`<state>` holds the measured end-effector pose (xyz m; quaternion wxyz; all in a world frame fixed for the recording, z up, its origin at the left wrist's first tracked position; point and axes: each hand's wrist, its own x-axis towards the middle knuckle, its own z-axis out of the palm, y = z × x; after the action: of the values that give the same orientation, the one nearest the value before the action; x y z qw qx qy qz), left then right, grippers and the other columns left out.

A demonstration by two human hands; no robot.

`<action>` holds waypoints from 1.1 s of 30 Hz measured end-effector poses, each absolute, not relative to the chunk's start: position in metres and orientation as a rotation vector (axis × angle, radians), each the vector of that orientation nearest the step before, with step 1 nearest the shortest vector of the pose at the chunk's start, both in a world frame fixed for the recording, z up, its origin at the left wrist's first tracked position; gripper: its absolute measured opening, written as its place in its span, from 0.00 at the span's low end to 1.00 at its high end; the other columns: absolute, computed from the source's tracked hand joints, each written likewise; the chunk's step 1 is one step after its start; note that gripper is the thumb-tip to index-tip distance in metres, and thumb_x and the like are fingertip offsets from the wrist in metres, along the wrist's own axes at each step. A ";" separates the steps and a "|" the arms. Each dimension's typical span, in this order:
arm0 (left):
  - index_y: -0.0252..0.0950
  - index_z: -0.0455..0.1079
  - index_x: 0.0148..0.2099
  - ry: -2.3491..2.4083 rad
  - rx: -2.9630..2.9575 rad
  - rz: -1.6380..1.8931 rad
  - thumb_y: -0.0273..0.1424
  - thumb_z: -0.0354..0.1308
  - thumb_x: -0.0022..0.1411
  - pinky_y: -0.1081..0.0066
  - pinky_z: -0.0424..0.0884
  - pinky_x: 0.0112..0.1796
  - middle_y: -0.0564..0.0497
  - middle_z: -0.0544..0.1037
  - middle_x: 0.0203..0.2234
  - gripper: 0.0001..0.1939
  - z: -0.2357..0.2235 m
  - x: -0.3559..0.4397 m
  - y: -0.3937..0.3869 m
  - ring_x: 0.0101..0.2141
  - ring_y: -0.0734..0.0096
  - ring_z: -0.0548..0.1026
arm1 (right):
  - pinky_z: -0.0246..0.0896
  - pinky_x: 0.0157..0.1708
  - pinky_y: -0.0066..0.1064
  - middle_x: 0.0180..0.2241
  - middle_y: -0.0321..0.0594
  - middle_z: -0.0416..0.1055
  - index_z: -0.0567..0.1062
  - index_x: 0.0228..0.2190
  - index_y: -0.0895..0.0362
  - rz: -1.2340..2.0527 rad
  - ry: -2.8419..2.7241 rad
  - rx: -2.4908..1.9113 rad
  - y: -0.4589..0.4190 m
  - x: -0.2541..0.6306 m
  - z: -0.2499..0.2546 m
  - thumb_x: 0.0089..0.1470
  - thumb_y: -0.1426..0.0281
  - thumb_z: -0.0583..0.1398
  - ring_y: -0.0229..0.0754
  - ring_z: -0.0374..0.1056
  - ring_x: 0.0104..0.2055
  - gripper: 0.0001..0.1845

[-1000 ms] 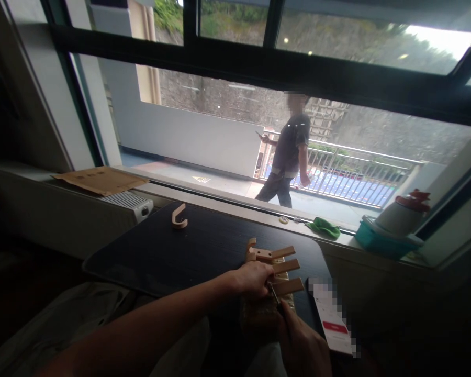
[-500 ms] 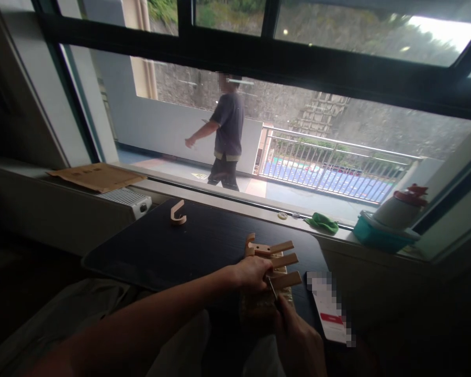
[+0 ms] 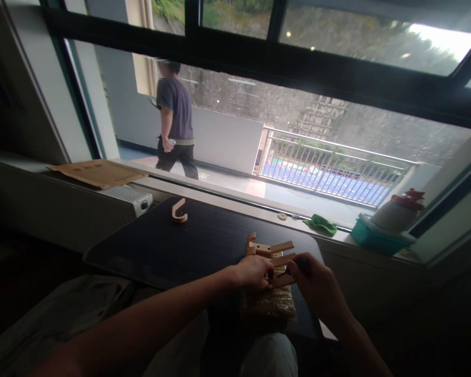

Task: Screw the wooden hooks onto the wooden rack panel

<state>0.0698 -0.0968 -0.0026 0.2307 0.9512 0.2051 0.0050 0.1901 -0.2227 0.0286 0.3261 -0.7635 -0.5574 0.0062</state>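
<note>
A wooden hook rack (image 3: 272,250) with several pegs lies at the near right of a dark table (image 3: 188,246), over a clear bag of small parts (image 3: 267,305). My left hand (image 3: 252,273) is closed on the rack's near end. My right hand (image 3: 313,285) is closed round a thin dark tool (image 3: 287,270), with its tip at the rack beside my left fingers. A single loose wooden hook (image 3: 179,211) sits at the table's far left.
On the windowsill stand a teal container with a white, red-capped bottle (image 3: 392,222), a green cloth (image 3: 321,224), a white device (image 3: 127,197) and cardboard (image 3: 96,173). Outside the window a person (image 3: 175,125) walks along a railed balcony.
My right hand has come up and forward with the tool, now covering the phone at the table's right edge. The person outside has walked from right to left.
</note>
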 end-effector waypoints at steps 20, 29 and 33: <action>0.37 0.73 0.33 0.507 2.681 0.036 0.28 0.53 0.50 0.71 0.67 0.35 0.51 0.77 0.30 0.09 -0.005 0.073 -0.096 0.33 0.64 0.73 | 0.52 0.24 0.27 0.23 0.35 0.69 0.69 0.29 0.54 0.121 -1.593 -2.033 -0.206 0.188 0.024 0.51 0.60 0.51 0.37 0.63 0.24 0.13; 0.38 0.73 0.34 0.555 2.693 0.010 0.30 0.56 0.49 0.73 0.67 0.34 0.52 0.77 0.32 0.08 -0.004 0.074 -0.096 0.34 0.66 0.73 | 0.49 0.24 0.25 0.22 0.33 0.68 0.71 0.26 0.56 0.260 -1.857 -1.956 -0.195 0.192 0.044 0.47 0.66 0.54 0.34 0.60 0.24 0.08; 0.38 0.73 0.38 0.509 2.711 0.081 0.31 0.54 0.52 0.71 0.67 0.38 0.51 0.77 0.34 0.11 0.003 0.061 -0.098 0.37 0.65 0.73 | 0.50 0.24 0.25 0.21 0.33 0.67 0.72 0.26 0.56 0.327 -1.859 -1.905 -0.189 0.198 0.041 0.47 0.65 0.56 0.34 0.60 0.24 0.08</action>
<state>0.0613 -0.0983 0.0032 0.1896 0.9646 0.1812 0.0288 0.1984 -0.1893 0.0411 0.2280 -0.6916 -0.6750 0.1189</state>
